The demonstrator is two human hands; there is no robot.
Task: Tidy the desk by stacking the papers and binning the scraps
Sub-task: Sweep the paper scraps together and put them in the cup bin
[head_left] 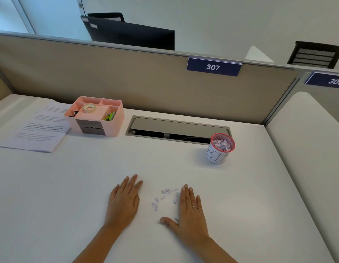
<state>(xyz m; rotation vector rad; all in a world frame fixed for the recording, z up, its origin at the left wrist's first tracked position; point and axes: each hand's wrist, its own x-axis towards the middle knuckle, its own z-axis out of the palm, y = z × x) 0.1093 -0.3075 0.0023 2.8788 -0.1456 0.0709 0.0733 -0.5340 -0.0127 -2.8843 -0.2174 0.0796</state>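
White desk (70, 186), pale and wide, fills most of the view. Beige partition panel (107, 76) runs along its far edge, with a blue number plate reading 307 (213, 67) clipped to the top rail. A grey cable hatch (176, 130) is set into the desk near the far edge, right of centre, its lid partly raised.

Stack of printed papers (37, 128) lies flat at the far left corner, edges roughly squared. Just beside it, to its right and touching or nearly so, stands a pink desk organiser (95, 117); a roll of tape (89, 108) sits in its middle compartment, green items in the right one, dark clips in the left.

Small bin (220, 149), a pink-rimmed cup wrapped in white paper lettered "BIN", stands at the hatch's right end, toward the desk's right edge. It is heaped with crumpled scraps.

Left hand (124, 202) lies flat on the desk near the near edge, fingers straight and together, gripping nothing. Right hand (190, 207) likewise flat, fingers extended, thumb spread inward, a ring on one finger; holds nothing.

Loose paper scraps (164, 198), small and pale with blue marks, are scattered between the two hands, some touching the right hand's inner edge.
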